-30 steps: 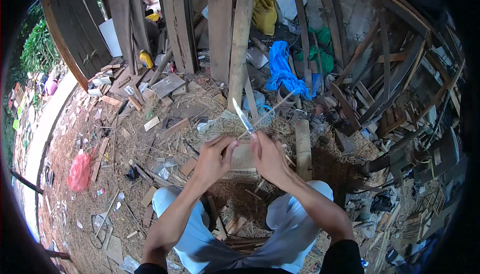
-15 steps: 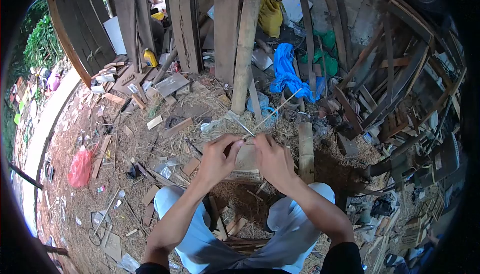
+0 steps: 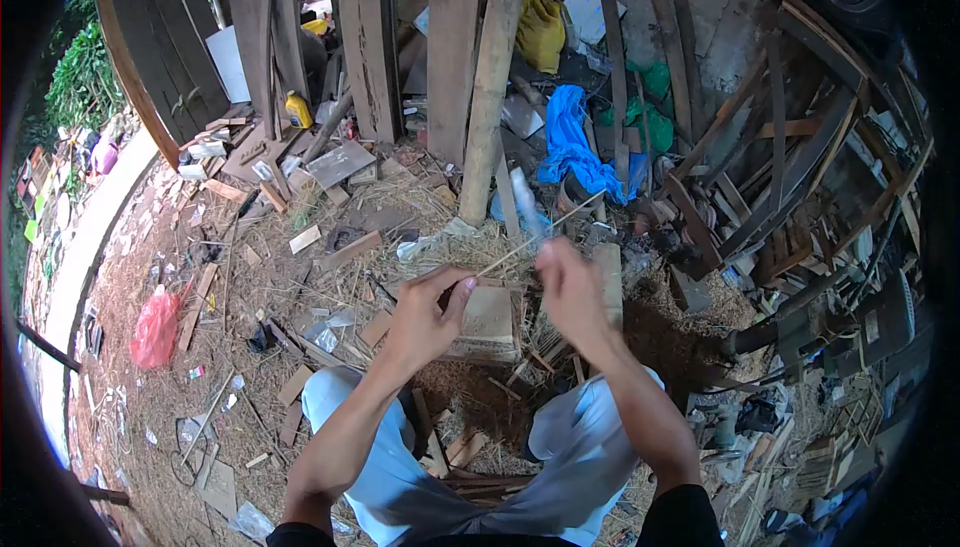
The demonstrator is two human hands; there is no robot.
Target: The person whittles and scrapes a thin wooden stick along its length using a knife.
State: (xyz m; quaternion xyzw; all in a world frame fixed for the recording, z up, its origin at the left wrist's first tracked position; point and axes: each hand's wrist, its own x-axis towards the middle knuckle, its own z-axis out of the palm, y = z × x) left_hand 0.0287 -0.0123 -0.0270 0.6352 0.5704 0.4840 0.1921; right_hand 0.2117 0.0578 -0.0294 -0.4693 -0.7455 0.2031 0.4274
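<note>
My left hand point(image 3: 432, 315) is closed, pinching one end of a thin bamboo strip point(image 3: 535, 239) between thumb and fingers. From there the strip slants up and away to the right, passing beyond my other hand. My right hand point(image 3: 573, 292), smeared by motion, is wrapped round a knife, its handle hidden in the fist. Pointing away from me, the knife blade point(image 3: 523, 193) shows as a pale blur above the strip. Under my hands sits a flat wooden block point(image 3: 482, 325), in front of my knees.
A bamboo post point(image 3: 490, 97) rises straight ahead, and a split bamboo piece point(image 3: 607, 282) lies to the right of the block. Blue plastic point(image 3: 570, 137) is heaped beyond. To the left lies a red plastic bag point(image 3: 156, 329). Wood scraps and shavings litter the ground.
My right hand has moved right, away from my left hand, and the knife has swung from slanting left to pointing nearly straight ahead. My left hand still holds the strip in about the same place.
</note>
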